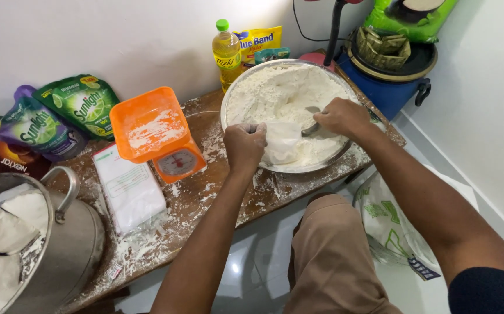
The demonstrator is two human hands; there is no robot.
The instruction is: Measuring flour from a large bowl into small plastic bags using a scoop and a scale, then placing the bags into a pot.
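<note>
The left hand [244,145] sat at the near rim of a wide metal basin [235,93] heaped with white flour [281,90], just above the centre of the frame. Its fingers were curled shut, pinching the edge of a thin clear plastic bag [281,142] and holding its mouth up over the flour. The right hand [340,116] lay just to the right of the bag, also inside the basin, its fingers closed around the handle of a metal spoon [312,125]. The spoon's long axis ran from that hand leftward and slightly down, so the bowl end pointed at the bag's opening; the right hand was the nearer one to the spoon, and the bag mouth lay to the left of it, touching or nearly touching the spoon end. How much flour the spoon carried could not be told.

Left of the basin, on the flour-dusted wooden surface [205,203], stood an orange kitchen scale [159,134] with flour in its tray. A flat filled white packet [129,189] lay below the scale, and a large steel pot [71,244] with filled bags occupied the lower left. A yellow oil bottle [227,52] stood behind the basin at the top centre.
</note>
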